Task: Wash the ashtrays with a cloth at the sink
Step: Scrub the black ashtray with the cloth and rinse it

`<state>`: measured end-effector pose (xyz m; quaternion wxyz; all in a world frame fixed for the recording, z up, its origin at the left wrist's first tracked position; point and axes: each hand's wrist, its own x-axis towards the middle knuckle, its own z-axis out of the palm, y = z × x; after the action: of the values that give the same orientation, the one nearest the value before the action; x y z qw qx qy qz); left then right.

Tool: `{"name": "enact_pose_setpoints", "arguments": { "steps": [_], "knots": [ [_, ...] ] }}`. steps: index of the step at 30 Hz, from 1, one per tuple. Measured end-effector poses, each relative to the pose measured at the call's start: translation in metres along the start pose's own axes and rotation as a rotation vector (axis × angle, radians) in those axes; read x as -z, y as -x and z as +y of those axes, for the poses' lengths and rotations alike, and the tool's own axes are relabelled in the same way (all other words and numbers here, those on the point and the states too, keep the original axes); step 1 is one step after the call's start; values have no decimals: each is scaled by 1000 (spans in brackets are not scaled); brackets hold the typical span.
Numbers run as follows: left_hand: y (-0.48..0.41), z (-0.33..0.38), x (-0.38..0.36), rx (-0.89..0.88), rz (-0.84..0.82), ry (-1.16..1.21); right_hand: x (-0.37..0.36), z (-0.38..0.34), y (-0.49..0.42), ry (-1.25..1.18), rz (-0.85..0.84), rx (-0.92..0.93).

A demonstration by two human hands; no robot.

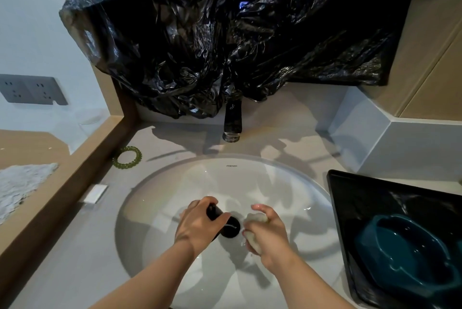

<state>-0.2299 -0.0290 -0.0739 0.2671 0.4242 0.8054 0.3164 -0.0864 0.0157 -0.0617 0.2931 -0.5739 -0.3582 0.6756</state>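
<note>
From the head view, the job looks about half done, as far as I can tell. The left hand (200, 223) is curled tight round a black thing low in the sink (250, 178). I think it is a black ashtray (228, 228), but the hand hides part of it. The right hand (270, 236) is just beside it, squeezed shut round a pale wet cloth (257, 219). The cloth is near the black ashtray but is not touching it.

A teal ashtray (405, 253) sits on a black tray (350, 198) to the right of the sink. It looks shiny, maybe wet, so I guess it is washed, but I cannot be sure.

No water is coming from the tap (232, 121). I think the black ashtray has yet to be wiped, rinsed and put on the tray.

A big black plastic bag (225, 33) hangs behind the tap. A green ring (127, 157) lies on the counter at the left.
</note>
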Motion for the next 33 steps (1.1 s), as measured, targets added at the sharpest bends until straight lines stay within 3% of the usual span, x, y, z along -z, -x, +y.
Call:
{"name": "enact_pose_setpoints", "arguments": {
  "steps": [3,16,24,33],
  "knots": [
    [-1,0,0,7,7,8,0,-2,0,-2,-38,26],
    [5,6,5,-102,29,-232,5,0,-6,185,215,85],
    [6,6,7,-105,30,-262,5,1,-6,169,170,91],
    [3,3,10,22,37,-135,0,2,-5,127,-78,21]
  ]
}}
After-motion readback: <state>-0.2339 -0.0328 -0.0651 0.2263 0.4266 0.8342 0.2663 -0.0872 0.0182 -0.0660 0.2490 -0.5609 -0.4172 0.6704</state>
